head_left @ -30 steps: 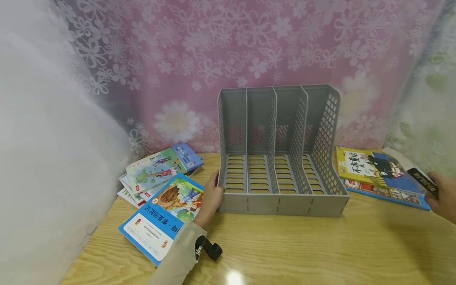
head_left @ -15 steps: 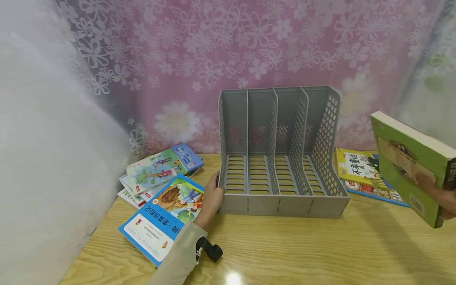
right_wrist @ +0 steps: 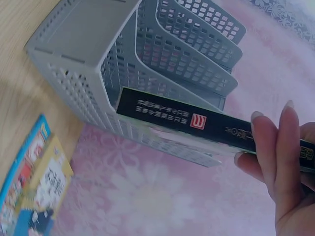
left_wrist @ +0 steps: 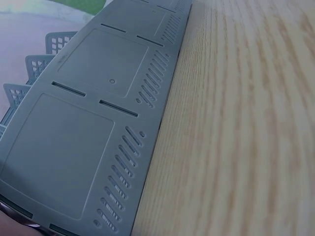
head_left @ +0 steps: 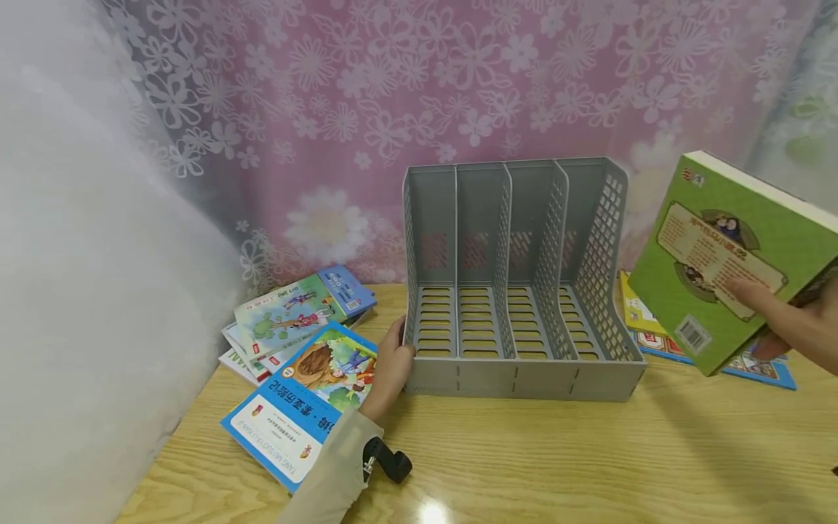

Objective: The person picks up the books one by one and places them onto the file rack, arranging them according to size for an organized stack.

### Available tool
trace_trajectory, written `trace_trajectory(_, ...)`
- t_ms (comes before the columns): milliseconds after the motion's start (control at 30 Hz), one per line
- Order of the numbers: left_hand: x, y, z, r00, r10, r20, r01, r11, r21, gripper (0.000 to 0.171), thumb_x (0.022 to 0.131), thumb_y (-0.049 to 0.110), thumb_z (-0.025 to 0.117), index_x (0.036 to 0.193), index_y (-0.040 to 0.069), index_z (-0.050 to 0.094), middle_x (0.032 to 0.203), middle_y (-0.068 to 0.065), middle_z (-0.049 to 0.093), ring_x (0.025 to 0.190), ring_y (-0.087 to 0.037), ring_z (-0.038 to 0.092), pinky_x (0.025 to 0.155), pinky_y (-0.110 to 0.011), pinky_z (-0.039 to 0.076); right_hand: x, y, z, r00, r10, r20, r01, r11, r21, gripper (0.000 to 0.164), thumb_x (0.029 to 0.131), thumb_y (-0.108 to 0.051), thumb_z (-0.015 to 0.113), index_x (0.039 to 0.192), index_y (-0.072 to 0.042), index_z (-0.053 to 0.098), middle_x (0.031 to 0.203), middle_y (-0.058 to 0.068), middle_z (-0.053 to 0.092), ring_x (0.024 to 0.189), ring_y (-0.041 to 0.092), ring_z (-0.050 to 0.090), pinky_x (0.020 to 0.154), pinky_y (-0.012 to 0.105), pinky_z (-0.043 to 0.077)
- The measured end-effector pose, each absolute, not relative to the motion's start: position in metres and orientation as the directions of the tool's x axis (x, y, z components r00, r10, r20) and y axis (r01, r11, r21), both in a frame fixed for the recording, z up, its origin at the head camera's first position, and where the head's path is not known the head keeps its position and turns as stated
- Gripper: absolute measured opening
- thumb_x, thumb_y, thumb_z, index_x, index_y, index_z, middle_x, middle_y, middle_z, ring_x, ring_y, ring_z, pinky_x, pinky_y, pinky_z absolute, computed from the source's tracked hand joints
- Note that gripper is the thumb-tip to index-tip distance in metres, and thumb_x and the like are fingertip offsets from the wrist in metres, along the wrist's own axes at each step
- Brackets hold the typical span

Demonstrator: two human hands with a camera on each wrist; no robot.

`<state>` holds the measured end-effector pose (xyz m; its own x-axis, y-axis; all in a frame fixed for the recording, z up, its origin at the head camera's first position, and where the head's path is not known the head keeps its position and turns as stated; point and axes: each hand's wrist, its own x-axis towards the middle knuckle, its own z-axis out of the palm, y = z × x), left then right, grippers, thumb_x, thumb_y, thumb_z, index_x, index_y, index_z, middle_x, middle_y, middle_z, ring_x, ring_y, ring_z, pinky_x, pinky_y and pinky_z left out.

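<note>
A grey magazine rack (head_left: pixel 524 378) with several upright compartments stands on the wooden table, and no books show in it. At its left side my left hand (head_left: pixel 391 364) grips the edge, the fingers partly hidden behind the wall. Only a sliver of that hand shows in the left wrist view, beside the rack's front (left_wrist: pixel 59 147). My right hand (head_left: pixel 795 324) holds a thick green book (head_left: pixel 733 218) in the air, tilted, right of the rack. In the right wrist view the fingers (right_wrist: pixel 285 147) pinch its black spine (right_wrist: pixel 167 110).
Left of the rack lie a blue picture-covered book (head_left: pixel 281 415) and a pile of thin books (head_left: pixel 281 313). To the right, a yellow book (head_left: pixel 638 309) lies over a blue-edged one (head_left: pixel 766 371), both partly covered by the green book. A flowered pink curtain (head_left: pixel 327 109) hangs behind.
My right hand has lifted the green book off the books at the right, turned its back cover toward the head camera and carried it up and left. The left hand stays on the rack.
</note>
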<state>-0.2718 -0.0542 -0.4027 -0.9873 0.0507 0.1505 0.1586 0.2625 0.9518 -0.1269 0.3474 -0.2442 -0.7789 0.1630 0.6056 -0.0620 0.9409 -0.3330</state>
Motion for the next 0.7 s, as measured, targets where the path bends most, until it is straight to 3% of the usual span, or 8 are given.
trace_trajectory(100,-0.272,-0.054,-0.403,-0.987,0.045,0.151,0.158,0.259,0.953,0.065,0.08,-0.004,0.04,0.145,0.004,0.04,0.145,-0.019,0.044,0.134,-0.037,0.041,0.108,-0.054,0.033,-0.137,0.342,-0.247,-0.838,0.161,0.521,-0.119,0.879,-0.462,0.047,0.096,-0.023,0.058,0.106,0.023,0.058,0.043,-0.006,0.057,0.026,0.008,0.047,0.032,0.024,0.038)
trace_trajectory(133,-0.272,-0.054,-0.403,-0.987,0.047,0.155,0.162,0.258,0.953,0.065,0.08,-0.004,0.04,0.145,0.003,0.04,0.145,-0.02,0.045,0.133,-0.037,0.042,0.107,-0.054,0.034,-0.141,0.341,-0.249,-0.857,0.149,0.493,-0.138,0.856,-0.498,0.048,0.098,-0.022,0.055,0.12,0.021,0.05,0.051,-0.003,0.062,0.028,0.01,0.05,0.034,0.026,0.041)
trace_trajectory(233,-0.272,-0.053,-0.401,-0.986,0.046,0.161,0.167,0.25,0.954,0.065,0.079,-0.005,0.04,0.144,0.001,0.04,0.144,-0.021,0.046,0.132,-0.037,0.043,0.107,-0.053,0.034,-0.149,0.34,-0.252,-0.888,0.142,0.438,-0.145,0.817,-0.557,0.051,0.1,-0.023,0.052,0.132,0.014,0.04,0.062,0.005,0.068,0.034,0.012,0.056,0.037,0.026,0.044)
trace_trajectory(300,-0.272,-0.05,-0.4,-0.985,0.048,0.167,0.174,0.248,0.953,0.065,0.079,-0.005,0.04,0.144,0.001,0.04,0.143,-0.022,0.046,0.132,-0.037,0.044,0.107,-0.053,0.035,-0.153,0.34,-0.253,-0.898,0.156,0.412,-0.113,0.822,-0.558,0.05,0.099,-0.028,0.052,0.128,0.012,0.044,0.061,0.016,0.067,0.036,0.013,0.058,0.039,0.024,0.044)
trace_trajectory(367,-0.273,-0.048,-0.399,-0.984,0.043,0.171,0.176,0.253,0.951,0.065,0.079,-0.004,0.04,0.144,0.002,0.041,0.143,-0.021,0.047,0.132,-0.037,0.044,0.107,-0.053,0.035,-0.156,0.341,-0.255,-0.9,0.168,0.402,-0.108,0.808,-0.579,0.038,0.098,-0.03,0.054,0.118,0.002,0.052,0.056,0.008,0.067,0.038,0.013,0.059,0.042,0.019,0.043)
trace_trajectory(533,-0.272,-0.047,-0.401,-0.984,0.054,0.17,0.178,0.25,0.952,0.065,0.08,-0.004,0.041,0.144,0.003,0.041,0.144,-0.019,0.046,0.134,-0.037,0.042,0.108,-0.053,0.033,-0.167,0.341,-0.265,-0.911,0.185,0.37,-0.097,0.773,-0.627,0.033,0.098,-0.037,0.053,0.112,-0.007,0.055,0.055,-0.005,0.067,0.046,0.011,0.063,0.051,0.015,0.043)
trace_trajectory(600,-0.27,-0.048,-0.402,-0.985,0.054,0.164,0.172,0.248,0.953,0.065,0.08,-0.004,0.04,0.145,0.003,0.04,0.145,-0.019,0.045,0.134,-0.037,0.041,0.108,-0.054,0.033,-0.171,0.338,-0.269,-0.925,0.188,0.33,-0.068,0.774,-0.63,0.047,0.098,-0.042,0.051,0.114,0.002,0.055,0.054,-0.001,0.067,0.049,0.008,0.064,0.047,0.02,0.04)
trace_trajectory(700,-0.271,-0.049,-0.403,-0.985,0.045,0.166,0.172,0.25,0.953,0.065,0.08,-0.005,0.04,0.144,0.002,0.041,0.145,-0.02,0.045,0.134,-0.037,0.041,0.109,-0.055,0.032,-0.176,0.333,-0.274,-0.942,0.182,0.282,-0.047,0.761,-0.647,0.054,0.097,-0.046,0.049,0.1,0.006,0.061,0.054,0.002,0.067,0.037,0.002,0.048,0.036,0.03,0.032)
